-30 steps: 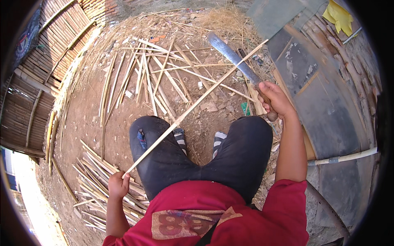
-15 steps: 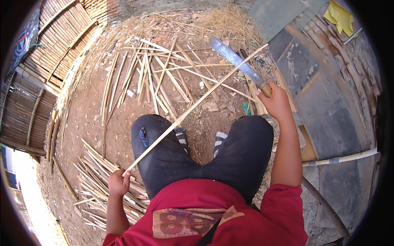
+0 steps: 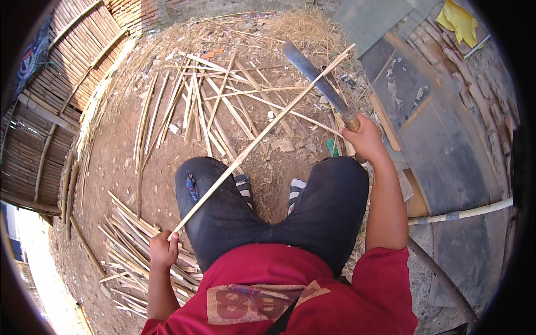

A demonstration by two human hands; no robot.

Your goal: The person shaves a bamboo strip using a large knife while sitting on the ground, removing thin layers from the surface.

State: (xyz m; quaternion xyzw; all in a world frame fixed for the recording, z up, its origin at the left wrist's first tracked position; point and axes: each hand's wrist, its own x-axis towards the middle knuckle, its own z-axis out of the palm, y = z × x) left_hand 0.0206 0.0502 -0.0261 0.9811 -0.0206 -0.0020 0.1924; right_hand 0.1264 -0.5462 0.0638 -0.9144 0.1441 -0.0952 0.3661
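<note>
My left hand (image 3: 163,249) grips the near end of a long pale bamboo strip (image 3: 252,146), which slants up and to the right past my left knee. In my right hand (image 3: 364,137) is a machete (image 3: 316,77), held by its wooden handle. Its broad dark blade points up and to the left and crosses the strip near its far end; whether the edge touches the strip I cannot tell. Beside my left forearm lies a heap of split bamboo strips (image 3: 134,248). More loose strips (image 3: 215,103) are scattered over the ground ahead of my feet.
Bamboo panels (image 3: 84,50) stand at the left. At the right are dark flat sheets (image 3: 441,145), a pale pole (image 3: 460,214) and a yellow cloth-like piece (image 3: 459,23). Dry straw (image 3: 304,30) covers the ground at the back. A green scrap (image 3: 333,147) lies near my right knee.
The machete and my right hand have shifted slightly left and nearer, and the blade has turned from bright to dark. The strip's far end has moved a little up and left.
</note>
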